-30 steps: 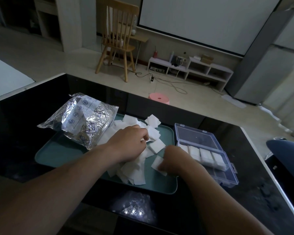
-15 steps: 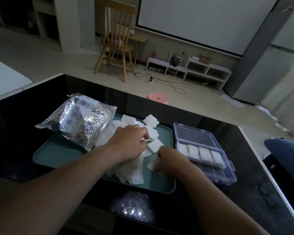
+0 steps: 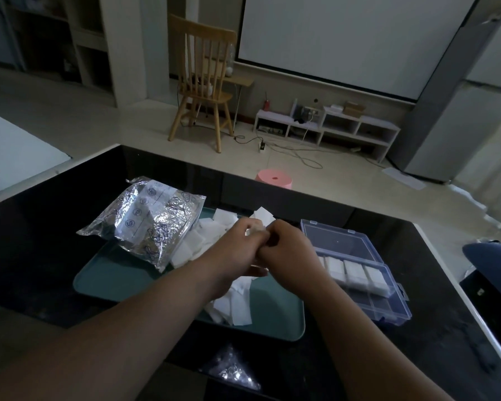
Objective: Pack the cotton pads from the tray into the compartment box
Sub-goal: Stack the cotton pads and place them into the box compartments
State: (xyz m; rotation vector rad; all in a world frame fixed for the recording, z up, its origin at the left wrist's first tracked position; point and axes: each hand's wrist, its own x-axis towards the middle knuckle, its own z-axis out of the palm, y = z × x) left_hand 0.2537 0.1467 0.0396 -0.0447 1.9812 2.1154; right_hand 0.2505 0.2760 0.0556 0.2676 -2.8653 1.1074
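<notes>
A teal tray lies on the black table and carries a loose heap of white square cotton pads. To its right stands a clear compartment box with its lid open; its far row holds several stacks of pads. My left hand and my right hand are lifted together above the tray's middle, fingers touching, both pinching a small bunch of pads that they mostly hide.
A crinkled silver foil bag rests on the tray's left end. The glossy black table ends in a white edge at the right. A pink stool and a wooden chair stand on the floor beyond.
Both hands have risen off the pad heap and come together above the tray; before, they were apart and pressed down on the pads.
</notes>
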